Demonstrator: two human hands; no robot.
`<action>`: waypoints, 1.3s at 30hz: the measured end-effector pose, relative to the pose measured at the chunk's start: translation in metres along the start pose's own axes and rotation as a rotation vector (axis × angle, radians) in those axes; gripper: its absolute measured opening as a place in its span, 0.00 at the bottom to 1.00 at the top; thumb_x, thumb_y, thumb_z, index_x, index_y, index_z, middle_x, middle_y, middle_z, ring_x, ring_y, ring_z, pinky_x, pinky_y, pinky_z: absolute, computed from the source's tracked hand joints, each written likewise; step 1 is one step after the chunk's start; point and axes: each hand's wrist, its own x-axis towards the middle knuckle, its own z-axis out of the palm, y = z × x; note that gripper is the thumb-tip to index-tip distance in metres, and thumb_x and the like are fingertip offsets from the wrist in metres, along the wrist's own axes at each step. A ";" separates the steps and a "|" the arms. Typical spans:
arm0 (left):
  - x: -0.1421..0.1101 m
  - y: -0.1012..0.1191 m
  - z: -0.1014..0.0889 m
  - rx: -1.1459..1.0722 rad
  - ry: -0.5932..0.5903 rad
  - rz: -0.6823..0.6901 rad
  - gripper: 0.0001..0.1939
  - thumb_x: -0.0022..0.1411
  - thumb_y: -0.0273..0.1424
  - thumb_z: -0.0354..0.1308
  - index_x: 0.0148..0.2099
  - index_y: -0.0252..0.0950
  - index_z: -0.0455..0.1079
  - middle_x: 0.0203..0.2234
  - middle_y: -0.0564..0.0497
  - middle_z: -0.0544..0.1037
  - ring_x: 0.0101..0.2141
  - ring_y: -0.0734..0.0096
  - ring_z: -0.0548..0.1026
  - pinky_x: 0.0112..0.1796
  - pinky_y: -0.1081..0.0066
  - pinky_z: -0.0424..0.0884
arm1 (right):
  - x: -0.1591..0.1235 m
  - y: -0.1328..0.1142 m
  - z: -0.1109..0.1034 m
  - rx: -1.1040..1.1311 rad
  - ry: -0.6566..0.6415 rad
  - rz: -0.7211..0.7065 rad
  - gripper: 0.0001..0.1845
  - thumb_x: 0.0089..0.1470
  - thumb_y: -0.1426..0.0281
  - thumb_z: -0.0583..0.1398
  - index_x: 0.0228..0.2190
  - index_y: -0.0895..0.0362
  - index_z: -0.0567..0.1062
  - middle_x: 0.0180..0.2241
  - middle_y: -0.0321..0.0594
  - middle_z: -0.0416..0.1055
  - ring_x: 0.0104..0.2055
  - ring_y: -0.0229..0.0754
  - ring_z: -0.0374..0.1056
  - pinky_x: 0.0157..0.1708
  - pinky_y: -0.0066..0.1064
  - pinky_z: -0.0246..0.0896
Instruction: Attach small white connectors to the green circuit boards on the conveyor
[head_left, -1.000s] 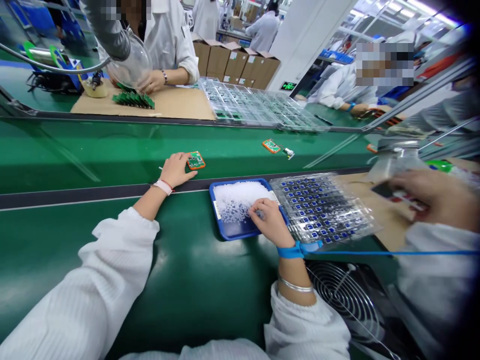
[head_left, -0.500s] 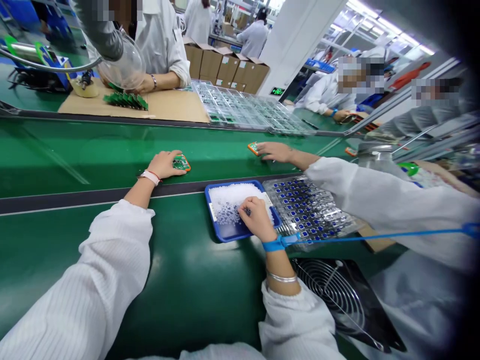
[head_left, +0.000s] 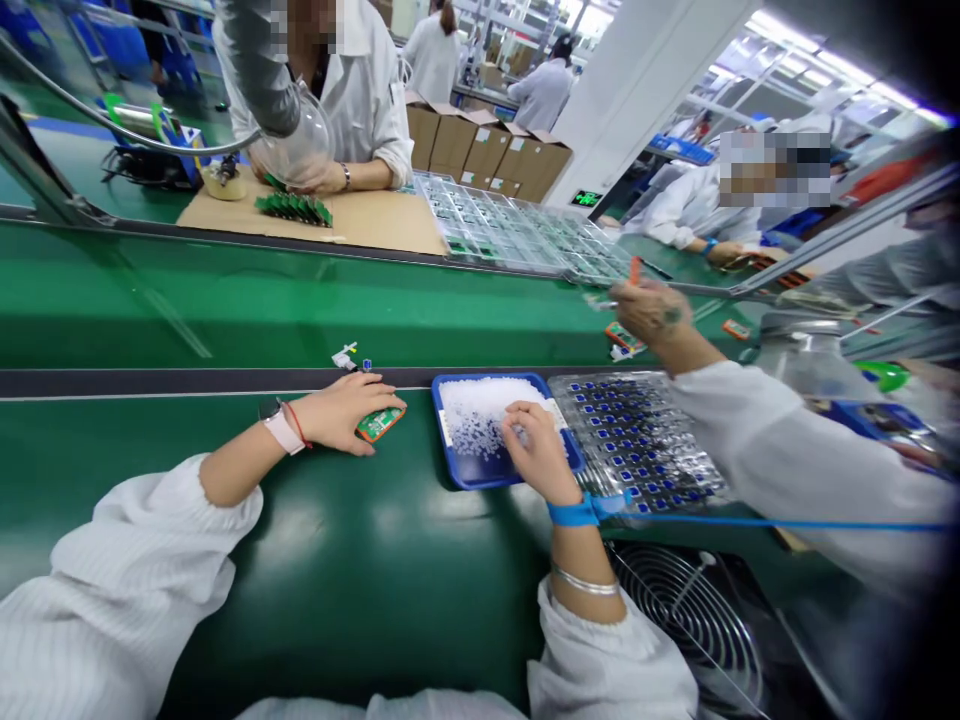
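Board [head_left: 379, 424] near blue tray [head_left: 478, 472] is grasped by our left hand [head_left: 342, 413]; whether our right hand [head_left: 538, 452], curled over white pieces [head_left: 480, 402], holds any, we cannot tell. Picking seems the step; next probably needs fine pinch.

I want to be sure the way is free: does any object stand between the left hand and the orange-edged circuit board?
Nothing visible does. The left hand lies over the orange-edged circuit board, hiding part of it. A small white part lies beyond the hand, not between them.
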 end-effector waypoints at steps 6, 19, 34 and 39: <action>-0.019 0.023 0.036 0.109 0.376 -0.390 0.31 0.56 0.46 0.57 0.56 0.33 0.60 0.50 0.37 0.67 0.50 0.51 0.65 0.49 0.57 0.61 | 0.002 -0.072 0.023 0.345 -0.140 -0.081 0.07 0.57 0.69 0.51 0.28 0.55 0.66 0.40 0.45 0.63 0.47 0.44 0.61 0.48 0.40 0.56; -0.059 0.031 0.038 -0.179 0.260 -0.199 0.26 0.53 0.41 0.61 0.53 0.40 0.63 0.48 0.45 0.71 0.49 0.57 0.66 0.49 0.60 0.60 | 0.007 -0.105 0.101 0.548 -0.175 -0.054 0.06 0.56 0.69 0.52 0.27 0.55 0.66 0.39 0.44 0.63 0.45 0.44 0.62 0.48 0.40 0.58; -0.034 0.030 0.045 -0.487 0.491 -0.334 0.05 0.56 0.29 0.57 0.30 0.36 0.73 0.31 0.50 0.78 0.35 0.68 0.74 0.39 0.69 0.68 | 0.007 -0.103 0.111 0.477 -0.203 -0.105 0.07 0.55 0.73 0.52 0.26 0.55 0.66 0.38 0.43 0.63 0.44 0.44 0.61 0.46 0.42 0.58; -0.033 0.031 0.048 -0.412 0.472 -0.366 0.07 0.58 0.29 0.55 0.31 0.36 0.73 0.30 0.50 0.77 0.34 0.69 0.74 0.38 0.69 0.67 | 0.008 -0.102 0.112 0.470 -0.214 -0.107 0.07 0.54 0.73 0.52 0.25 0.55 0.65 0.37 0.43 0.63 0.43 0.44 0.62 0.44 0.40 0.60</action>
